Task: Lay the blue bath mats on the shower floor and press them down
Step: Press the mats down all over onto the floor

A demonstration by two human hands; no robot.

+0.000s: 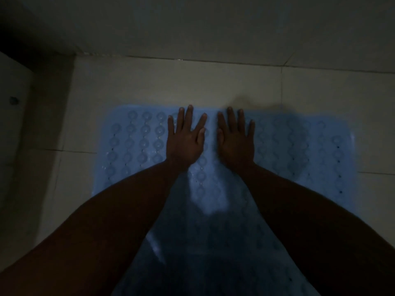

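While the light is poor, the tiled floor [192, 82] shows pale beyond the fingertips, meeting the wall [213, 24] further out. The blue mat [136, 142] lies flat on that floor under both palms, spreading well out to either side of them and back toward the person between the forearms; whether that nearer stretch is a second mat cannot be told in the gloom. Rows of round suction bumps run across it. The left hand [184, 137] lies flat with fingers straight and spread, pressing the mat near its far edge. The right hand [236, 139] lies just beside it, likewise flat, fingers straight, gripping nothing. The step in hand appears to be the pressing. Done well, it probably calls for weight through the whole palms, working outward from this middle toward the ends beside each hand, so trapped air escapes and the cups seat.
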